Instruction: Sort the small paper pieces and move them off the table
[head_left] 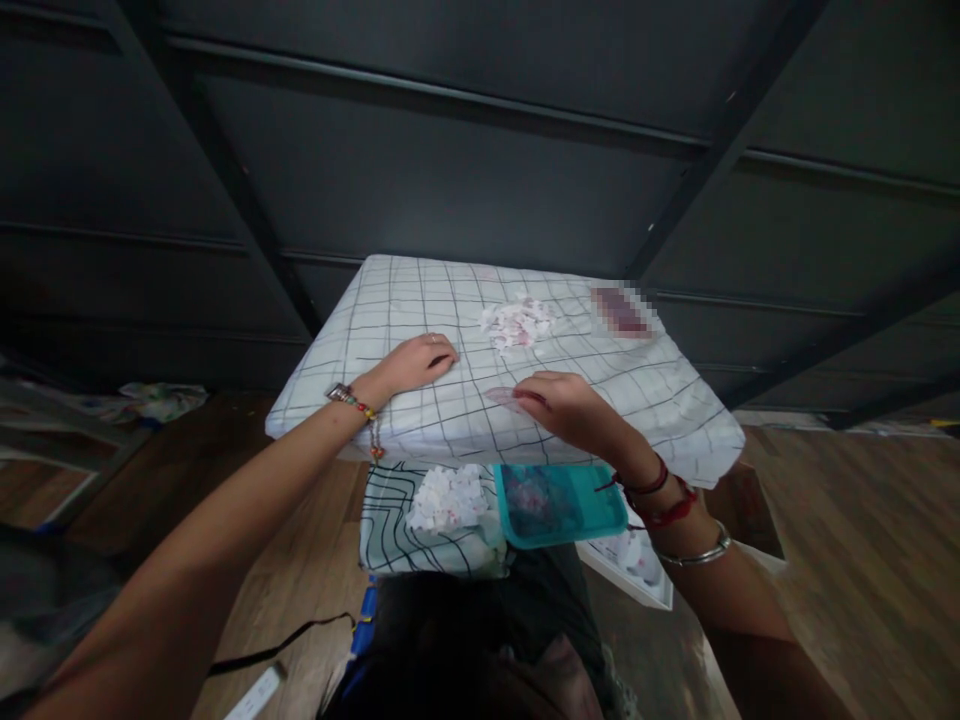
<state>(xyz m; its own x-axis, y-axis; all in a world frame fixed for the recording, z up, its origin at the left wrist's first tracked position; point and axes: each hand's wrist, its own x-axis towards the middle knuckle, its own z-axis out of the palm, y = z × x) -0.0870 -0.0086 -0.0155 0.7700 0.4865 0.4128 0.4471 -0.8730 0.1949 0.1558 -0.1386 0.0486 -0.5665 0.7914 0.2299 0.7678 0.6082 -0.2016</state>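
My right hand [559,402] is closed in a pinch on a small, thin, see-through plastic bag [501,396], held low over the checked tablecloth [405,300]. To its left, my left hand [418,362] rests on the cloth with the fingers curled in, and nothing shows in it. Beyond both hands lies a loose pile of small white pieces with pinkish marks [517,322]. Nearer to me, below the table edge, is a turquoise plastic tray [611,515] with small pinkish items in it.
A second heap of white pieces [450,498] lies on a patterned cloth [382,525] left of the tray. A white box [652,590] with white pieces stands lower right. A blurred-out dark item [622,312] is at the table's far right. Dark panels [450,170] rise behind.
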